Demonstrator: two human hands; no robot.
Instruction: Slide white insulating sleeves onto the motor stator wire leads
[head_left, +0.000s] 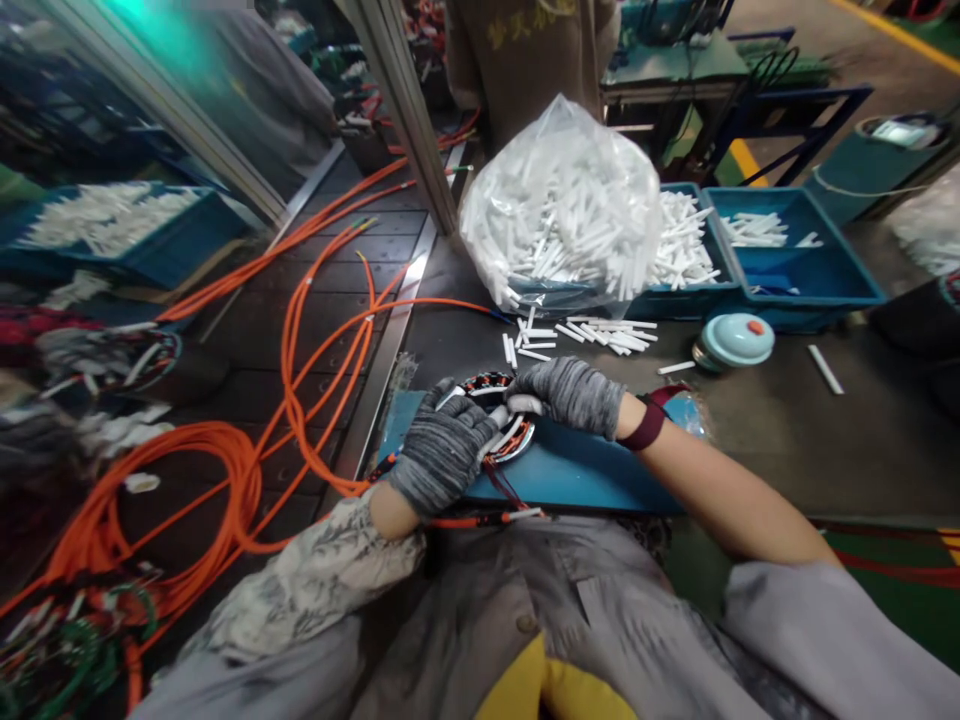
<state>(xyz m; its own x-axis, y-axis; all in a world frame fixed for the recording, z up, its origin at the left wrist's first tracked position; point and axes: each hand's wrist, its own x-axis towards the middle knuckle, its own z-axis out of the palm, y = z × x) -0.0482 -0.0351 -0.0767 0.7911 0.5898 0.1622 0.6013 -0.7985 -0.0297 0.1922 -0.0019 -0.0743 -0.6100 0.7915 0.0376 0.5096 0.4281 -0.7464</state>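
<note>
A round motor stator (504,432) with copper windings and a metal rim lies on a blue mat (585,470) at the near edge of the dark table. My left hand (442,445), in a grey knit glove, grips its left side. My right hand (566,395), gloved the same way, rests on its upper right and pinches a white strip (517,404) over the windings. Thin dark and red leads (504,487) trail from the stator toward me. Loose white strips (592,335) lie on the table just beyond.
A clear bag (562,205) full of white strips sits in a blue bin (690,295); a second blue bin (795,255) stands to the right. A teal lid (735,340) lies nearby. Orange cables (300,350) loop on the left. A person (525,60) stands behind.
</note>
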